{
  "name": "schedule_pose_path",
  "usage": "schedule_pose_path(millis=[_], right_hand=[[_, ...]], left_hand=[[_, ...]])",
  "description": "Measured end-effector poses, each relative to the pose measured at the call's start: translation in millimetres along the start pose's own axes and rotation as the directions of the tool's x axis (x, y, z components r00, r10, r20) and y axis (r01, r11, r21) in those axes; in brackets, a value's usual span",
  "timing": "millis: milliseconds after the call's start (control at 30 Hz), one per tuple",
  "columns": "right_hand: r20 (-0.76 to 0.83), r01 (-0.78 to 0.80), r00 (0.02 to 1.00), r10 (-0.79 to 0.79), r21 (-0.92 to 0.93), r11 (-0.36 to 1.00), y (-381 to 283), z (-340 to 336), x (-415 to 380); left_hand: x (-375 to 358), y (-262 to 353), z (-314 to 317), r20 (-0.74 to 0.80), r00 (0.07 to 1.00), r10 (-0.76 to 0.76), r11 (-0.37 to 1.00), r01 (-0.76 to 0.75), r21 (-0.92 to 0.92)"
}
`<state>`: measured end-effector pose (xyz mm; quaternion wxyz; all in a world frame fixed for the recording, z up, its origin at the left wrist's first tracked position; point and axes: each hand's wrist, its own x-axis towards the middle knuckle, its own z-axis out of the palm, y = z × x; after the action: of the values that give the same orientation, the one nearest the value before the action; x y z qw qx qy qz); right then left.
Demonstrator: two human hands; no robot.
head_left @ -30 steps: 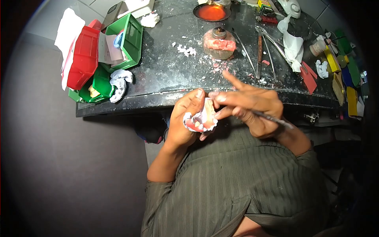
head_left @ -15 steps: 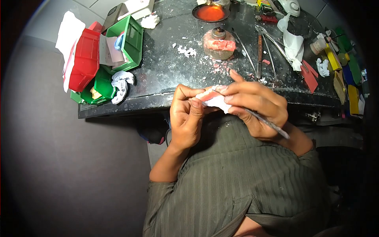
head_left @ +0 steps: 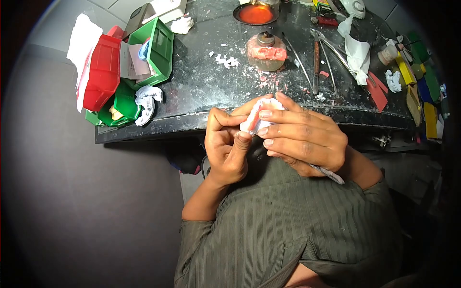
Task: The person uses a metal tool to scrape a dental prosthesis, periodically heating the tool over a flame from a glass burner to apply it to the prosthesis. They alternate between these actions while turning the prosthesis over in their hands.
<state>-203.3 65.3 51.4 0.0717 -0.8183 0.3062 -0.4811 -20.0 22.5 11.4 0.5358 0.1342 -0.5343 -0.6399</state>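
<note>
A white plaster dental cast [head_left: 246,126] with a strip of pink wax [head_left: 255,115] on it is held up just in front of the bench edge. My left hand [head_left: 224,149] grips the cast's left side between thumb and fingers. Across its right side lie the fingers of my right hand [head_left: 309,137], the tips touching the cast. That same hand keeps a slim metal wax carver [head_left: 330,174] in its grasp; the handle sticks out below the palm, and the working tip is hidden.
On the dark bench [head_left: 201,72] stand a glass spirit burner [head_left: 265,54] and a dish of orange-red material [head_left: 256,15]. Several tools, including a brown-handled knife [head_left: 316,67], lie right of the burner. Green [head_left: 163,53] and red bins [head_left: 102,72] stand left, beside another plaster cast [head_left: 149,103].
The cast has been turned in my hands, showing its pink wax more upright. My right fingers have moved left over it, and the carver's tip has dropped out of sight.
</note>
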Motion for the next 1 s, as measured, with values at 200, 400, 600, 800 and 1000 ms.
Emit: schedule_pose_path(millis=[200, 400, 600, 800, 1000], right_hand=[[0.007, -0.009, 1.0, 0.009, -0.013, 1.0, -0.6, 0.0, 0.4], [-0.018, -0.011, 1.0, 0.011, -0.011, 1.0, 0.3, 0.0, 2.0], [0.004, -0.015, 1.0, 0.015, -0.011, 1.0, -1.1, -1.5, 2.6], [0.001, 0.018, 1.0, -0.018, -0.056, 0.998, 0.3, 0.2, -0.2], [0.021, 0.031, 0.999, -0.03, -0.085, 0.996, 0.6, -0.8, 0.5]], left_hand=[[-0.7, -3.1, -6.3, 0.004, 1.0, 0.015, 0.999, -0.015, 0.039], [-1.6, -4.9, -9.4, 0.056, 0.998, 0.039, 0.998, -0.042, 0.042], [-1.4, 0.3, 0.6, -0.048, 0.999, -0.003, 1.0, 0.004, 0.024], [-0.3, -0.6, -0.2, -0.041, 0.999, -0.016, 1.0, 0.016, 0.005], [-2.2, -0.3, -2.8, -0.032, 0.999, -0.03, 0.999, 0.03, 0.015]])
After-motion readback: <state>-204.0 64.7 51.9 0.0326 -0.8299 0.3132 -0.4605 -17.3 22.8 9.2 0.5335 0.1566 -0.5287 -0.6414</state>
